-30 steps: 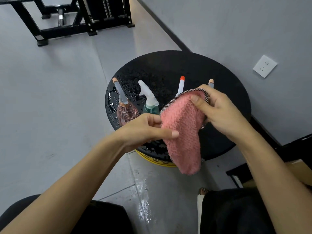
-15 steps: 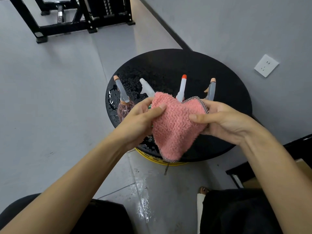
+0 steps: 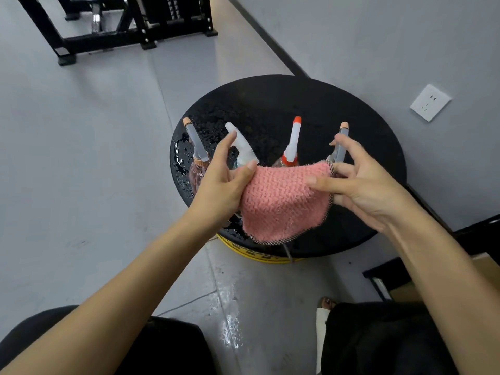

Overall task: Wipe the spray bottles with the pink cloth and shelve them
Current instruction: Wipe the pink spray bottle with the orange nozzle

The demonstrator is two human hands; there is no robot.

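Observation:
A pink cloth (image 3: 281,201) with a dark checked edge is stretched between my hands above the round black table (image 3: 297,104). My left hand (image 3: 221,185) pinches its left corner; my right hand (image 3: 359,185) holds its right side, fingers spread. Behind the cloth stand several spray bottles: a pinkish one with an orange-tipped nozzle (image 3: 193,142), one with a white trigger head (image 3: 242,147), one with a red-tipped white nozzle (image 3: 293,139), and one with a grey, orange-tipped nozzle (image 3: 341,142). Their bodies are mostly hidden.
The table's left part is wet with water drops (image 3: 216,123); it sits on a yellow base (image 3: 257,255). A grey wall with a white socket (image 3: 430,102) is at right. A black metal frame (image 3: 113,41) stands on the floor at the back. The floor tiles in front look wet.
The cloth went from hanging folded to being spread out flat between both hands. My hands moved apart and a little lower, uncovering more of the nozzles.

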